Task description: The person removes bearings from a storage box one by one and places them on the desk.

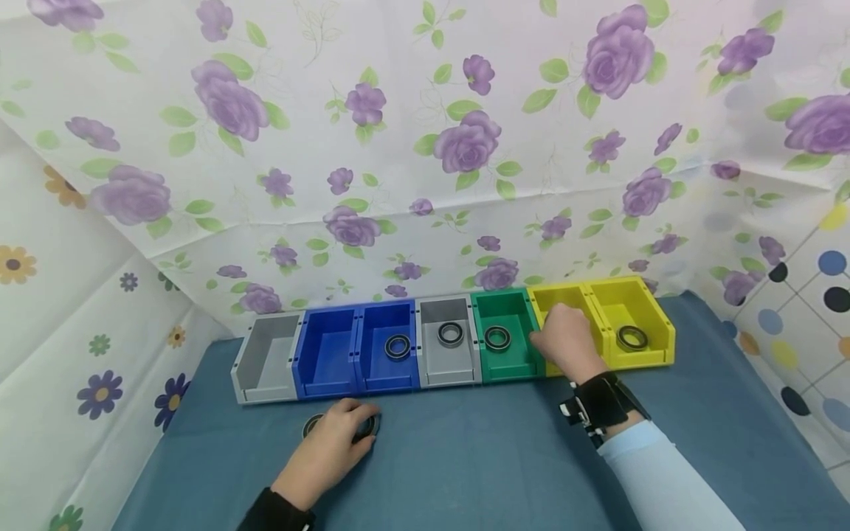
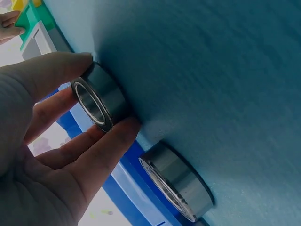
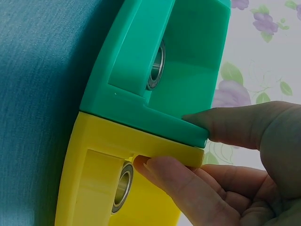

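Observation:
My left hand (image 1: 337, 444) pinches a metal ball bearing (image 2: 111, 90) between thumb and fingers, low over the blue cloth. Just beside it a second bearing (image 2: 181, 176) rests on the cloth. Over the left yellow bin (image 3: 70, 188), my right hand (image 1: 569, 341) grips the adjoining walls of that bin and the green bin (image 3: 127, 56), thumb on the green side, fingers on the yellow side. Close to those fingers, a bearing (image 3: 117, 203) lies inside the yellow bin. Another bearing (image 1: 497, 349) sits in the green bin.
The bins stand in one row against the flowered backdrop (image 1: 465, 147). Single bearings lie in the right yellow bin (image 1: 607, 295), the middle grey bin (image 1: 451, 376) and the right blue bin (image 1: 388, 383). A left blue bin (image 1: 325, 354) and a grey end bin (image 1: 265, 391) finish the row.

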{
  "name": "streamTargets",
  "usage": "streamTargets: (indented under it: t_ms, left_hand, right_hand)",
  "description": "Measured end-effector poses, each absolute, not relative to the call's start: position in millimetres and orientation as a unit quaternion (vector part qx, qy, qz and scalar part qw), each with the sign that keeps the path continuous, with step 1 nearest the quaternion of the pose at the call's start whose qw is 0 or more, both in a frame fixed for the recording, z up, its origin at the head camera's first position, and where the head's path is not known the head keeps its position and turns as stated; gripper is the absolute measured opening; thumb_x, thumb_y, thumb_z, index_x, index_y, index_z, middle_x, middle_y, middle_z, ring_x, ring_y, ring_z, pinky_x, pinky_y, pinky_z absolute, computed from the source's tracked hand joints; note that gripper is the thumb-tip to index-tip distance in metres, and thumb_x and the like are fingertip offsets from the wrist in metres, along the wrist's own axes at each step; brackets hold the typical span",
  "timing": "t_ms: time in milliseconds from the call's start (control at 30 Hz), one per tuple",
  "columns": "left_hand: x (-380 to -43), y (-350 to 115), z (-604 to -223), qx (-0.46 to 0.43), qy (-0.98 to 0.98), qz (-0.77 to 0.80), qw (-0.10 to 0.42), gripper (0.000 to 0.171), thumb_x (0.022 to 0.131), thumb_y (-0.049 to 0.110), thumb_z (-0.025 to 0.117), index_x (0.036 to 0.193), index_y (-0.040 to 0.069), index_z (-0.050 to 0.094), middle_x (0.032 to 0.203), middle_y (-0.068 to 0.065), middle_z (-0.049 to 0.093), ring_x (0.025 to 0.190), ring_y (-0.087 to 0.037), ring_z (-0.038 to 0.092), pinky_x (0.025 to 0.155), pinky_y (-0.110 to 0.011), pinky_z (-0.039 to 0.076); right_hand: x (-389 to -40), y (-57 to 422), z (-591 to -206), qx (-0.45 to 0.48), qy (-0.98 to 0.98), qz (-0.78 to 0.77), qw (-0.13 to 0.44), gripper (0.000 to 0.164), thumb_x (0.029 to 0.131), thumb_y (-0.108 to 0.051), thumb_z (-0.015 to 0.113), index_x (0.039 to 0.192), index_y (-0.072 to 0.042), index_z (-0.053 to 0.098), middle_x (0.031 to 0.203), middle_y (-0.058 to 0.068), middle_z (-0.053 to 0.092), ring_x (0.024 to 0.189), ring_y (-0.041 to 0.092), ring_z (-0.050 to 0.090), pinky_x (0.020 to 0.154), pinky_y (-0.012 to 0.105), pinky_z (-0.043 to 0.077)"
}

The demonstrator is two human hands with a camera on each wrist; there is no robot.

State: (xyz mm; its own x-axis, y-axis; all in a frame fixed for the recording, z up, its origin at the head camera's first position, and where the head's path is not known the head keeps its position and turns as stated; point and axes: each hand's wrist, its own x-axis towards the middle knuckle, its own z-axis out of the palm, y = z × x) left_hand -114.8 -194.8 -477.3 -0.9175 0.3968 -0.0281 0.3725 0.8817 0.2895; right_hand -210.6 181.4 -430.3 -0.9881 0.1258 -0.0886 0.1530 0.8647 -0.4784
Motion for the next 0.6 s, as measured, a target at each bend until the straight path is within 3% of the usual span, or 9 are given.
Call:
streamTargets:
  t_ms: [600]
  left_hand:
    - [-114.8,-195.4,-480.2,0.208,0.973,0.100,0.025,0.038,0.080,0.024,0.072,0.116,0.016,0.063,0.109,-0.007,0.058,0.101,-0.022,0.054,0.080,-0.040,0.047]
  right_hand:
    - [-211.6,181.9,-431.8,0.078,0.963,-0.256,0.024,0.027,0.079,-0.019,0.066,0.060,-0.008,0.051,0.050,0.001,0.038,0.045,0.018,0.046,0.042,0.026,0.037]
